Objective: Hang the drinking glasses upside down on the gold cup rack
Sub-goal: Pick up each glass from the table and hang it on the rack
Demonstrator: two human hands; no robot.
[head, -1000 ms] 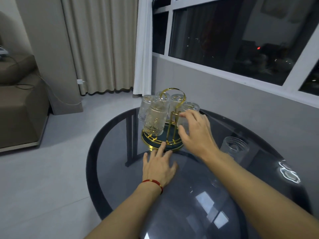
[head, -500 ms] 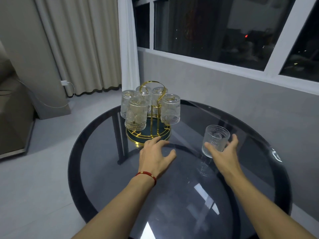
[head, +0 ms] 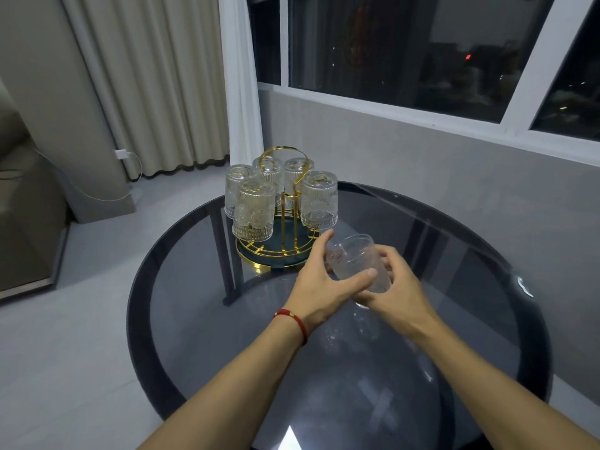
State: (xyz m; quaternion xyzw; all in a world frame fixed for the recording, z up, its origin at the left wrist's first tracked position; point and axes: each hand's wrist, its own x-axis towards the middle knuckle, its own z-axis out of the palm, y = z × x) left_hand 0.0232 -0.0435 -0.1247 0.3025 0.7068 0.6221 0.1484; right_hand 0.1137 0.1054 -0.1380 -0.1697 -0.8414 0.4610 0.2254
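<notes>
- Both hands grasp the last loose glass (head: 357,264) just below the frame's centre, lifted off the table (head: 201,319): the left hand (head: 319,282) wraps its near side with the thumb across, and the right hand (head: 394,287) cups it from behind and below.
- The glass is tilted, mouth up and away; it probably needs a full flip before going on.
- The gold cup rack (head: 282,228) stands just above the hands, five glasses already inverted on it; aim for the empty near peg, rim lowered straight to avoid clinking neighbours.
- The glass is clear, embossed and slippery-looking; the rack is thin gold wire over a dark round base; the table is smoky, reflective glass.
</notes>
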